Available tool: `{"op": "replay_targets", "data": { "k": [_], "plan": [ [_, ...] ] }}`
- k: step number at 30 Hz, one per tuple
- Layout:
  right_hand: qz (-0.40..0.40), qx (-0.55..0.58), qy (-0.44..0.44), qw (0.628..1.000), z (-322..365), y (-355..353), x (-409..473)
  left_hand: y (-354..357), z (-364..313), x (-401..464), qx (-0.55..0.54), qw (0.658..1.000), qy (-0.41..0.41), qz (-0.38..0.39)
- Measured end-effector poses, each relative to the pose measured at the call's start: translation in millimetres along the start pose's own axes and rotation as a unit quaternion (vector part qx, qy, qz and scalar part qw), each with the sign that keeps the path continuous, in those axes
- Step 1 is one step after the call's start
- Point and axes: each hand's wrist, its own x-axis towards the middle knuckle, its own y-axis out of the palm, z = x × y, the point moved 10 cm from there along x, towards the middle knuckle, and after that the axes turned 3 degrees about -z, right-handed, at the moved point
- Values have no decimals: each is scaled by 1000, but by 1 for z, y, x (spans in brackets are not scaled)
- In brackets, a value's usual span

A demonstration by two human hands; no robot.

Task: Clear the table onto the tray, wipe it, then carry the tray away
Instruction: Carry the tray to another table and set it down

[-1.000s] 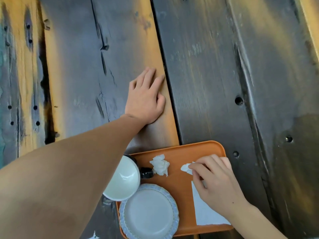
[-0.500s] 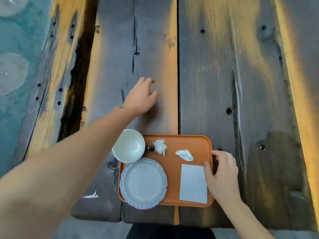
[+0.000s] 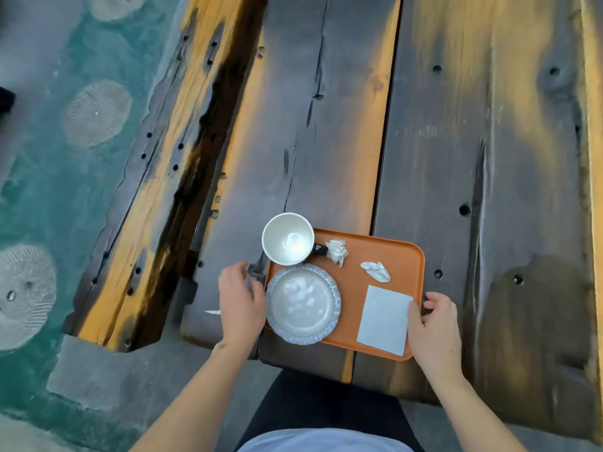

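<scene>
both hands have come back to the orange tray point(image 3: 385, 256) at the near table point(image 3: 326, 125) edge, left hand point(image 3: 239, 303) open by its left rim, right hand point(image 3: 434, 324) loosely curled on its right rim, long axis running between them, equally near

An orange tray point(image 3: 375, 252) with rounded corners lies flat near the table's point(image 3: 326, 141) near edge. On it sit a white cup point(image 3: 287, 239) with a dark handle at the far left corner, a pale scalloped plate point(image 3: 303, 303) just in front, two crumpled tissues point(image 3: 337, 251) point(image 3: 377, 271), and a flat white napkin point(image 3: 385, 319) at the near right.
</scene>
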Motion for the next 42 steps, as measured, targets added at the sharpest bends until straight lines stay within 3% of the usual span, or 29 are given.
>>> {"op": "replay_targets", "data": {
  "k": [11,15,23,28,42],
  "plan": [
    [-74,-35,-1,997,5,5,11,37,10,34,-31,999,-21,-13],
    [-80,-70,-2,994,1,8,12,46,9,37,-56,998,-22,24],
    [-48,-85,15,995,2,10,13,59,4,51,2,994,30,107],
    [-4,-149,30,988,2,13,20,65,0,58,53,987,51,144],
    [62,-121,17,991,10,8,13,57,-10,37,27,978,33,205]
  ]
}}
